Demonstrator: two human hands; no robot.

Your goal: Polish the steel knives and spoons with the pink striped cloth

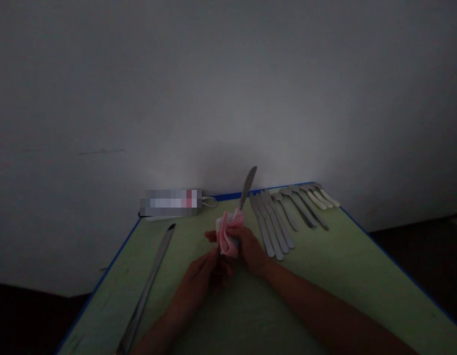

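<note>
A pink and white cloth is bunched around a table knife, whose blade sticks up out of it and leans right. My right hand is closed over the cloth, pressing it against the knife from the right. Just below and left, my left hand has its fingers curled at the lower end, where the knife's handle appears to be; the cloth and fingers hide that handle. Both hands are held above the middle of the table, left of a row of forks.
On the light green table with blue edging, spoons and white-handled cutlery lie right of the forks. A long metal piece, apparently a knife, lies left. A blurred-out package is near the wall.
</note>
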